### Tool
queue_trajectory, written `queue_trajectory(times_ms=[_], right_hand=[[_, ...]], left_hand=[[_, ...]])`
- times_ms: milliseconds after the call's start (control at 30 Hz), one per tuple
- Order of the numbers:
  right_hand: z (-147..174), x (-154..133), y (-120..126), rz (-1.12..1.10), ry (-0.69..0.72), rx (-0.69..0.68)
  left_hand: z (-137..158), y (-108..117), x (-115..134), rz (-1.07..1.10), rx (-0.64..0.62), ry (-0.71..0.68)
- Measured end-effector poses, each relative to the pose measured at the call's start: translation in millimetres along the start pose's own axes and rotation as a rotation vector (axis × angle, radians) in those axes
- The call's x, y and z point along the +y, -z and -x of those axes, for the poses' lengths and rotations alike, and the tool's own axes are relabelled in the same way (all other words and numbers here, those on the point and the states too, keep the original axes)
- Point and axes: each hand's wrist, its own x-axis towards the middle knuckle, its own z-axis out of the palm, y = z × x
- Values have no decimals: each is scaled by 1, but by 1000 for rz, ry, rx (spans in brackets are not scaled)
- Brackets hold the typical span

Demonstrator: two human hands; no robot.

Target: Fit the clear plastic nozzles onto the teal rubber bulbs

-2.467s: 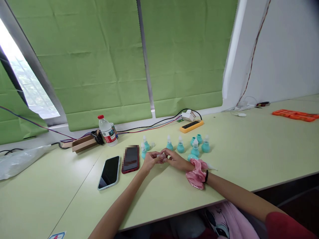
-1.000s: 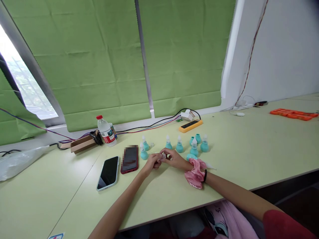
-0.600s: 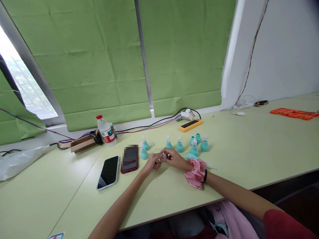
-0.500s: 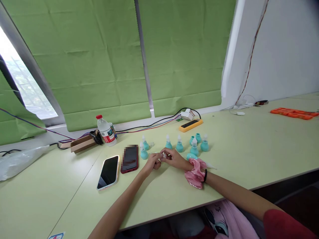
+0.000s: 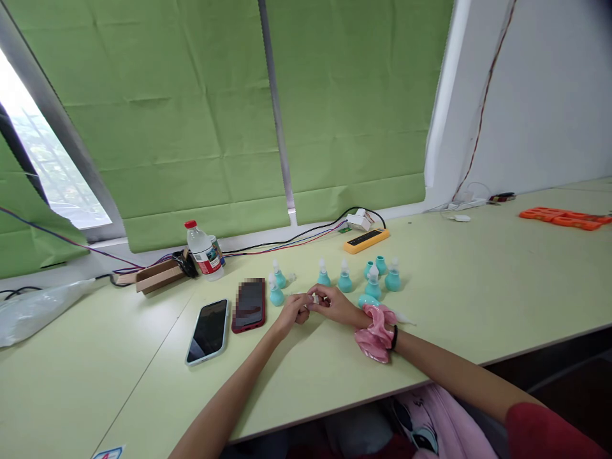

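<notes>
My left hand and my right hand meet low over the table, fingertips together. Both are closed in a pinch on a small whitish plastic piece, mostly covered by the fingers. Beyond the right hand stand teal squeeze bulbs with clear tips, among them one bulb just behind it and another further right. A teal bulb lies on its side by the right wrist, its far end hidden behind a pink scrunchie. Left of my hands, a tipped bulb stands nearest.
Two phones, one red-cased and one pale-cased, lie left of my hands. Behind are a water bottle, a cardboard box, cables and a yellow device. Orange plastic frames lie far right. Two untipped bulbs stand at the back.
Both hands keep almost the same pose around the small plastic piece. The pale-cased phone's edge looks less bright and yellowish than before.
</notes>
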Motion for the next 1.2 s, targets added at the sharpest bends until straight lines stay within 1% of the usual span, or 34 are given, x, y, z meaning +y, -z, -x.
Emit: queue_trajectory(times_ms=[233, 367, 433, 500, 633, 767, 900, 933, 1000, 1033, 1100, 1133, 1200], right_hand=[[0, -1, 0, 5, -3, 8], [0, -2, 0, 26, 12, 1], [1, -3, 1, 58, 22, -4], [2, -5, 3, 138, 36, -3], [3, -13, 12, 377, 82, 75], [2, -18, 26, 461, 131, 209], [2, -20, 52, 525, 202, 328], [2, -21, 62, 553, 207, 377], [2, -19, 86, 596, 194, 519], [3, -17, 100, 606, 169, 597], [4, -8, 130, 626, 71, 702], [5, -2, 145, 639, 5, 711], [9, 14, 173, 654, -145, 671]], left_hand=[[0, 1, -3, -17, -12, 20], [0, 0, -2, -23, -12, 7], [1, -1, -1, -24, -13, 4], [1, -1, -1, -27, -1, -2], [1, 0, 1, -48, 56, -32], [2, 1, 3, -72, 87, -26], [1, 0, 4, -125, 90, -19], [1, 0, 4, -143, 101, -18], [0, 0, 2, -176, 125, -8], [0, 0, 1, -188, 130, -1], [0, 0, 0, -194, 128, 8], [0, 0, -1, -188, 123, 10], [0, -1, -2, -167, 114, 16]])
